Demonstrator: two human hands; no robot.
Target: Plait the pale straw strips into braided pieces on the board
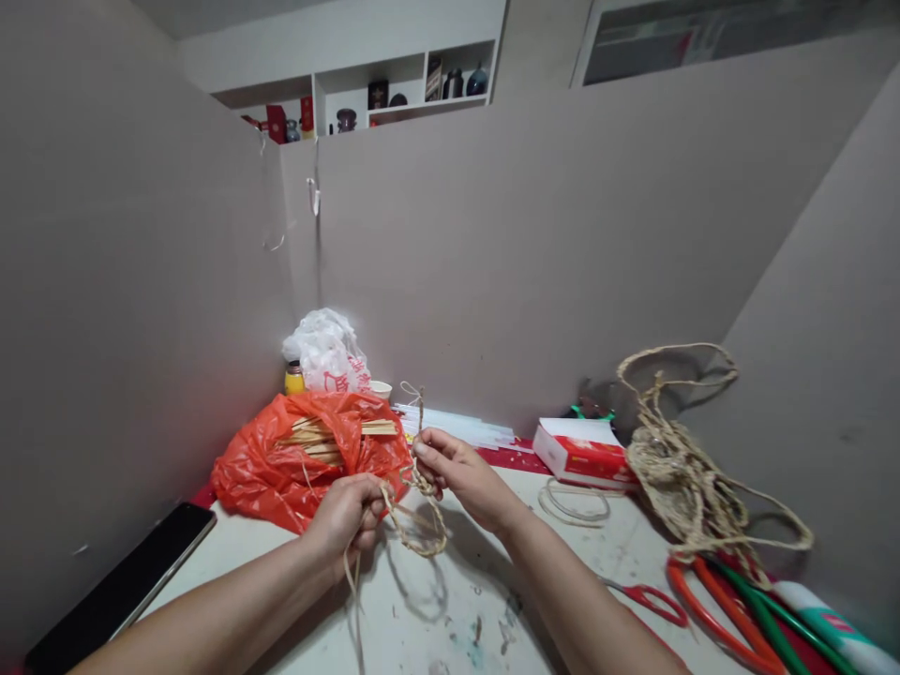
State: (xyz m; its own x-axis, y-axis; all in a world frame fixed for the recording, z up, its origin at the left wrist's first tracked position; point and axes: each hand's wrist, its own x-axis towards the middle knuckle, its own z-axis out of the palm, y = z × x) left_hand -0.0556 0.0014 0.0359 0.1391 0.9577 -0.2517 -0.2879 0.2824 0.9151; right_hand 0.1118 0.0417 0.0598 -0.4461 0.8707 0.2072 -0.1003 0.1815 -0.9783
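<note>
A thin braided straw-coloured cord (430, 547) is held up over the white table, with a loop hanging between the hands. My left hand (350, 514) is closed on the cord's left side, and loose strands trail down below it. My right hand (454, 469) pinches the cord higher up, where a short end stands upright above the fingertips. Behind the left hand lies a red plastic bag (260, 459), open on a bundle of thin wooden sticks (316, 439).
On the right lie a heap of twisted rope (675, 478), a red-and-white box (587, 455), a wire coil (573, 503) and red-handled scissors (653, 600). A black phone (127, 586) sits at the left. White sticks (464, 429) lie along the back beneath grey partitions (492, 253).
</note>
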